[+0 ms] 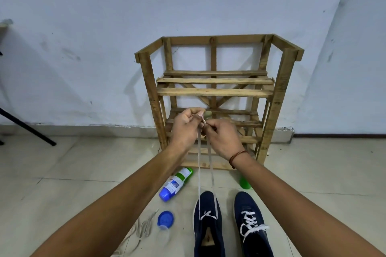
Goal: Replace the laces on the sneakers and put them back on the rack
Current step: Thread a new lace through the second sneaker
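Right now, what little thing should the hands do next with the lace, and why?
Probably lower the lace and poke one end through the next hole. The left hand and right hand pinch its ends up high, the shoe under them has one cross, and the other shoe is fully laced.

Both of your sneakers are dark navy: the left sneaker [208, 233] carries a white lace [206, 214] crossed once over its eyelets, the right sneaker [255, 242] a full white criss-cross lacing [249, 220]. The rack [215, 92] is bare yellow-brown wood with darker stains. The bottle [176, 183] is green with a blue cap and a white printed label; the loose lid [165, 218] is blue. The spare lace [143, 230] is off-white, the floor tiles [73, 173] glossy cream, the wall [83, 27] pale blue-white with grey scuffs.
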